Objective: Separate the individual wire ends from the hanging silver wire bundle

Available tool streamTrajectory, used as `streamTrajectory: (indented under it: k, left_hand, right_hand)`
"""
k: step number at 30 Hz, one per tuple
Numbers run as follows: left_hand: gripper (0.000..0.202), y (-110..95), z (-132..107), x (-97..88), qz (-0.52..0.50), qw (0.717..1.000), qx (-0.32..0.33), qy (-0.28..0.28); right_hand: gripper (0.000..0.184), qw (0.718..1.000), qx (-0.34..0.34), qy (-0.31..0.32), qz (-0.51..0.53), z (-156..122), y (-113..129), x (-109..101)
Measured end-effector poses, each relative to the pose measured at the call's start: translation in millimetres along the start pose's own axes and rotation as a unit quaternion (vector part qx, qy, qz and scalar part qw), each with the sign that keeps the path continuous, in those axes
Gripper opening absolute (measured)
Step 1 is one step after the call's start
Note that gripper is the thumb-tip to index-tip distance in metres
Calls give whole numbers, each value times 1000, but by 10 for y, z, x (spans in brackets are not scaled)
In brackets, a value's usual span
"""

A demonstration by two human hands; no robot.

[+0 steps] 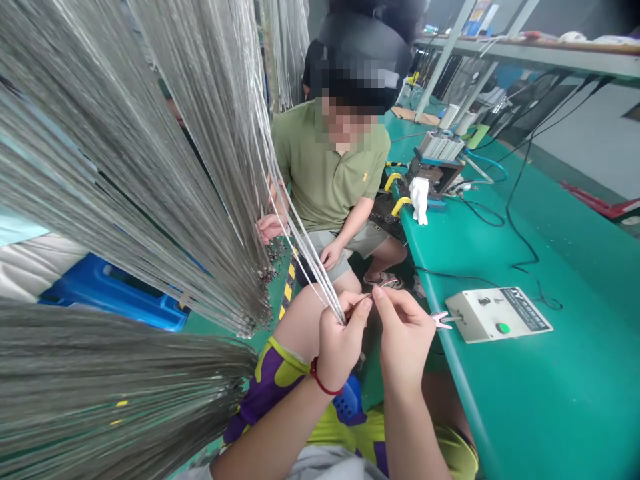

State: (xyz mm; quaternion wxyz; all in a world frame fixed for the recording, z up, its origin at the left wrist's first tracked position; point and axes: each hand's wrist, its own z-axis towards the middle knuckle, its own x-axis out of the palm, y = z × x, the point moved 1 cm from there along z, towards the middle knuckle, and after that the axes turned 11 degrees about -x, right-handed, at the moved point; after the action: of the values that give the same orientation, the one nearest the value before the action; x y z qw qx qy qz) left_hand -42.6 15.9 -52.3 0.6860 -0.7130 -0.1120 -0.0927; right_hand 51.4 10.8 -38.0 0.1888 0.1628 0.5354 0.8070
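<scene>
My left hand (339, 337), with a red cord round the wrist, is closed round a small bunch of thin grey wires (310, 257) that run up and left to the hanging bundles (150, 167). My right hand (404, 328) is right beside it, thumb and forefinger pinched on the end of one wire (384, 285) that curls up above the fingers. Both hands hover over my lap, just left of the green bench's edge (450, 360).
A white control box (497, 313) with a green button lies on the bench, a small clip (440, 321) at its left. A seated person in a green shirt (325, 167) handles wires ahead. Farther along stand a machine (435, 163), black cables and a blue crate (115, 293).
</scene>
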Motion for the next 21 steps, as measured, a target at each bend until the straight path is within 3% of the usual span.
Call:
streamTrajectory:
  k: [11,17,21]
  left_hand:
    - [24,36,17,4,-19,999,-5,34]
    - [29,38,41,-82,-130,981,-76,121]
    - [29,4,32,-124,-179,966,-107,153]
  right_hand:
    - [22,999,9,-27,37,25,-61,27]
    - [18,971,63,93,210,166,-148,-41]
    - [17,945,69,175,267,284,-170,-95]
